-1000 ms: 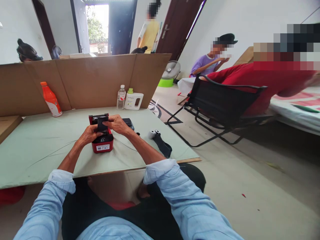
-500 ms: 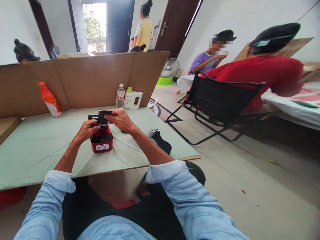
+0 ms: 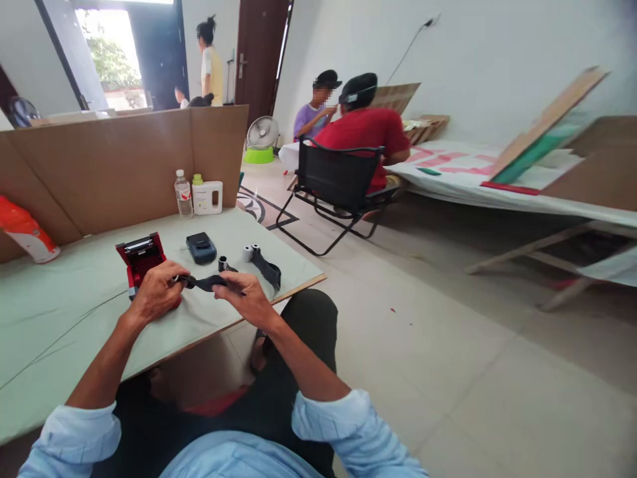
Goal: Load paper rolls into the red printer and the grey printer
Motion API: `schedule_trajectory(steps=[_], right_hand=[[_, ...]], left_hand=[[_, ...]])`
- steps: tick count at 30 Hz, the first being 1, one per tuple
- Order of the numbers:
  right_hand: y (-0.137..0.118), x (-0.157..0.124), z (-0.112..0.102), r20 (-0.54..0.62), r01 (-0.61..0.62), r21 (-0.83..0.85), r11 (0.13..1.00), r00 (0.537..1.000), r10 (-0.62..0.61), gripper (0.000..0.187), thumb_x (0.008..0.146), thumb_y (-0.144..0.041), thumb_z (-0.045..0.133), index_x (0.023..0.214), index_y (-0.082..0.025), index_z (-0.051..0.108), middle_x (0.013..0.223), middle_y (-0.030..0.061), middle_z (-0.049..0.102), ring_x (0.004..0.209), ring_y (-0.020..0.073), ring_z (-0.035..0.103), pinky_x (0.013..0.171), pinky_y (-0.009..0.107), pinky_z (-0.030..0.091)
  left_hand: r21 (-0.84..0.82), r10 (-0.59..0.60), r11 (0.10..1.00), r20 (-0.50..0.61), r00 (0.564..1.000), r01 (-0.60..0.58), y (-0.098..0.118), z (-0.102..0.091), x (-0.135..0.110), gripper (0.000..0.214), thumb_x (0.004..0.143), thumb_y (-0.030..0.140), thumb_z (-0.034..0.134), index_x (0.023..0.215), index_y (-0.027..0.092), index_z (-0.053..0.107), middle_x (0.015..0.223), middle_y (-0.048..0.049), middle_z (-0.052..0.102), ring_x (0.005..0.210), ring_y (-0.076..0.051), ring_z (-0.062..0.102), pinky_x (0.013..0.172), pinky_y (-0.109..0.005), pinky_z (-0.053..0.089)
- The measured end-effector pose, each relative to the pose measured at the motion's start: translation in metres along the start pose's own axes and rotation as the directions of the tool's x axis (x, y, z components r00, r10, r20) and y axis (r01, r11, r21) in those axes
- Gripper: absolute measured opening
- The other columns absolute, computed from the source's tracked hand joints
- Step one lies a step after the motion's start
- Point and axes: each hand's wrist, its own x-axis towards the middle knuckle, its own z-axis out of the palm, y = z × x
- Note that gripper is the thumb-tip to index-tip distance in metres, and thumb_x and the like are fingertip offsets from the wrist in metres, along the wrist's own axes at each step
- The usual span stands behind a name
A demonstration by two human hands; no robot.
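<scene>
A strip of black ribbon [image 3: 205, 284] stretches between my hands above the table's front part. My left hand [image 3: 158, 291] is closed on one end, where a small roll seems to sit in the fingers. My right hand [image 3: 245, 297] pinches the other end. Behind and partly under my left hand stands a red label printer [image 3: 143, 257], its lid raised; my hand hides its front. A dark blue-black handheld device [image 3: 201, 247] lies just beyond the ribbon. Right of it are a small dark roll [image 3: 223, 263] and a black ribbon on white cores [image 3: 267, 268].
A clear water bottle [image 3: 184, 195] and a white jug [image 3: 208, 198] stand against the cardboard partition [image 3: 139, 149]. An orange bottle [image 3: 28, 229] leans at the left. Beyond the table's right edge, a person in red sits in a black folding chair [image 3: 341, 166]; other people are farther back.
The view has swung right. My hands have come away from over the printer, toward me and to the right. Between them the dark piece now shows as a stretched ribbon; the printer's raised lid is visible.
</scene>
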Motion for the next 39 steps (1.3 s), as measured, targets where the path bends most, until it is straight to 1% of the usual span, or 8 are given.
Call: schedule_trajectory(steps=[4,9,15,21,27,33,36,39], right_hand=[[0.016,-0.013,-0.049,-0.23,-0.017,-0.085,0.996,0.973,-0.003,0.029,0.089,-0.043,0.071,0.073,-0.019,0.071,0.068,-0.0005,0.062,0.068,0.0149,0.054,0.065,0.028,0.044],[0.049,-0.009,-0.109,-0.473,-0.064,-0.174,0.983,0.881,-0.026,0.03,0.087,-0.048,0.067,0.08,-0.019,0.071,0.069,-0.0014,0.061,0.067,0.0162,0.053,0.065,0.029,0.044],[0.093,-0.002,-0.149,-0.561,-0.179,-0.368,0.912,0.825,-0.065,0.032,0.09,-0.047,0.054,0.083,-0.021,0.07,0.075,0.0032,0.066,0.071,0.0204,0.056,0.07,0.032,0.044],[0.127,0.001,-0.148,-0.467,-0.322,-0.541,0.777,0.883,0.04,0.027,0.094,-0.033,0.052,0.074,-0.022,0.067,0.08,0.0083,0.072,0.083,0.0235,0.064,0.077,0.032,0.043],[0.133,-0.004,-0.144,-0.387,-0.357,-0.643,0.677,0.915,0.115,0.027,0.099,-0.028,0.054,0.079,-0.02,0.071,0.086,0.0101,0.074,0.086,0.0224,0.064,0.074,0.031,0.039],[0.13,-0.003,-0.141,-0.35,-0.342,-0.663,0.666,0.928,0.128,0.031,0.101,-0.029,0.053,0.078,-0.02,0.072,0.084,0.008,0.074,0.084,0.0209,0.063,0.073,0.03,0.036],[0.127,-0.002,-0.139,-0.336,-0.339,-0.671,0.659,0.932,0.137,0.029,0.1,-0.028,0.054,0.079,-0.02,0.073,0.085,0.0077,0.074,0.084,0.0205,0.062,0.072,0.03,0.035],[0.125,-0.002,-0.137,-0.307,-0.31,-0.681,0.664,0.943,0.126,0.028,0.1,-0.027,0.055,0.08,-0.02,0.072,0.085,0.007,0.073,0.083,0.0199,0.061,0.072,0.03,0.035]], left_hand=[[0.091,0.078,0.992,0.087,0.993,-0.086,0.011,0.036,0.058,0.026,0.088,0.01,0.063,0.103,0.02,0.082,0.103,-0.0072,0.077,0.091,-0.02,0.071,0.085,-0.031,0.055],[0.184,0.137,0.965,0.249,0.959,-0.185,0.024,0.095,0.158,0.03,0.088,0.011,0.063,0.109,0.02,0.082,0.108,-0.0093,0.075,0.101,-0.024,0.072,0.095,-0.035,0.055],[0.371,0.071,0.89,0.461,0.885,-0.265,0.03,0.171,0.241,0.044,0.087,0.005,0.056,0.119,0.02,0.08,0.126,-0.0122,0.074,0.118,-0.027,0.069,0.104,-0.037,0.053],[0.414,-0.021,0.863,0.602,0.798,-0.29,0.007,0.207,0.255,0.045,0.077,0.006,0.059,0.114,0.018,0.083,0.121,-0.0128,0.077,0.112,-0.026,0.072,0.101,-0.033,0.055],[0.358,-0.065,0.889,0.714,0.697,-0.284,-0.011,0.204,0.257,0.059,0.075,0.013,0.06,0.131,0.019,0.077,0.137,-0.0116,0.073,0.119,-0.025,0.07,0.106,-0.03,0.052],[0.361,-0.145,0.893,0.797,0.586,-0.27,-0.013,0.198,0.251,0.101,0.061,0.01,0.065,0.16,0.024,0.048,0.156,-0.0136,0.054,0.125,-0.025,0.066,0.096,-0.025,0.056],[0.358,-0.128,0.89,0.788,0.602,-0.281,-0.013,0.197,0.244,0.101,0.061,0.006,0.066,0.159,0.022,0.045,0.153,-0.0137,0.053,0.121,-0.023,0.066,0.096,-0.025,0.056],[0.374,-0.108,0.889,0.733,0.672,-0.265,-0.013,0.198,0.238,0.088,0.066,0.004,0.066,0.152,0.02,0.052,0.144,-0.014,0.057,0.116,-0.024,0.068,0.099,-0.03,0.056]])
